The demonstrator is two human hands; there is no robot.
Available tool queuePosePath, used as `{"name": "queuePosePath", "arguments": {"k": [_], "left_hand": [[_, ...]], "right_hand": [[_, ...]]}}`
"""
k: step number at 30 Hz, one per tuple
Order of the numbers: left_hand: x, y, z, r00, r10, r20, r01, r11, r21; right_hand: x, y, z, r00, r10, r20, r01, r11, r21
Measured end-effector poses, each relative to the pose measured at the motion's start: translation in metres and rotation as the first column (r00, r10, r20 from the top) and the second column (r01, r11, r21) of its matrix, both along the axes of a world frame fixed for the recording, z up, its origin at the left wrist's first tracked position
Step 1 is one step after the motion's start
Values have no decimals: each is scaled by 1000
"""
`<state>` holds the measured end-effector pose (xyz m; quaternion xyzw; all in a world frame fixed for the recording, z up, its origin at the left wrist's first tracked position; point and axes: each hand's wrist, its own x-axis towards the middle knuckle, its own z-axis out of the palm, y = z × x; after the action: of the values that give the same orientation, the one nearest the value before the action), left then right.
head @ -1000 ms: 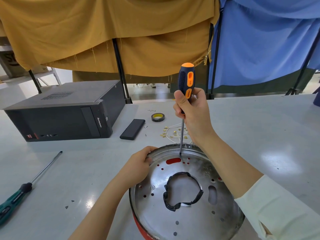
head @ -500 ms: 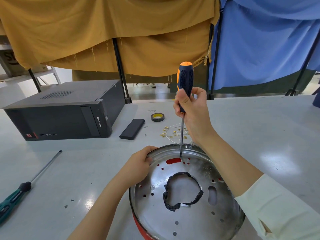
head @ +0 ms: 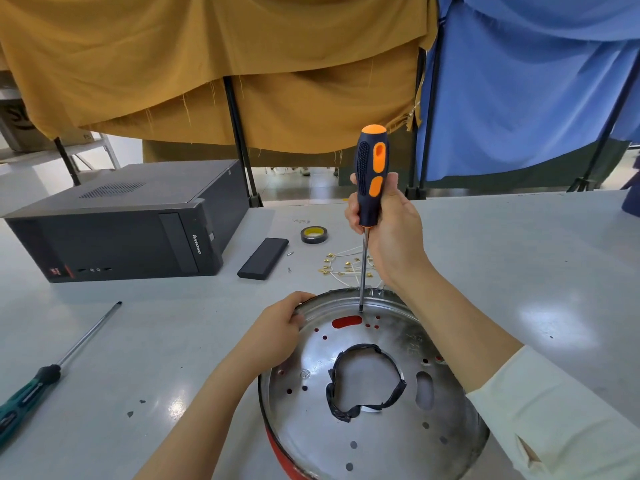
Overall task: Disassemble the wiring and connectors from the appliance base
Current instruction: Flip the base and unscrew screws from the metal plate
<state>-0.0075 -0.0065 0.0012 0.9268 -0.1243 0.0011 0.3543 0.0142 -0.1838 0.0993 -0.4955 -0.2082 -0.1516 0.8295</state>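
Right hand (head: 388, 223), fingers curled round the ribbed black-and-orange screwdriver (head: 370, 174), holds it upright, tip on the far rim of the round, shiny, perforated metal appliance base (head: 374, 434); left hand (head: 277, 336) fingers pinch that rim; loose white wires with brass connectors (head: 346, 266) lie just beyond it on the glossy grey bench (head: 519, 271); ochre and blue curtains behind.

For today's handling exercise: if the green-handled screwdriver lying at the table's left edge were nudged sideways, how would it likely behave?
The green-handled screwdriver would probably roll, since its shaft and handle look round and it lies flat on the smooth table. It should stay rigid, as the shaft looks like metal. The heavier-looking handle may make it pivot instead of travelling straight.
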Motion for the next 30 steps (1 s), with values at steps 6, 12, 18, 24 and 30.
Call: {"name": "queuePosePath", "arguments": {"k": [6,12,18,24,30], "left_hand": [[0,0,0,1000,0,0,0,1000,8],[-1,-1,1,1000,4,-9,-4,1000,5],[-3,-2,3,1000,4,-12,-4,1000,1],[-5,-3,5,1000,8,-9,-8,1000,5],[-4,-3,4,1000,10,-14,-10,1000,4]], "right_hand": [[-3,2,2,996,-60,68,68,989,-128],[-1,-4,0,983,-167,81,177,974,-142],[-1,-6,2,999,-28,21,30,995,-98],[-3,-3,0,988,-150,42,155,974,-165],[-2,-5,0,998,-56,-3,55,994,-91]]}}
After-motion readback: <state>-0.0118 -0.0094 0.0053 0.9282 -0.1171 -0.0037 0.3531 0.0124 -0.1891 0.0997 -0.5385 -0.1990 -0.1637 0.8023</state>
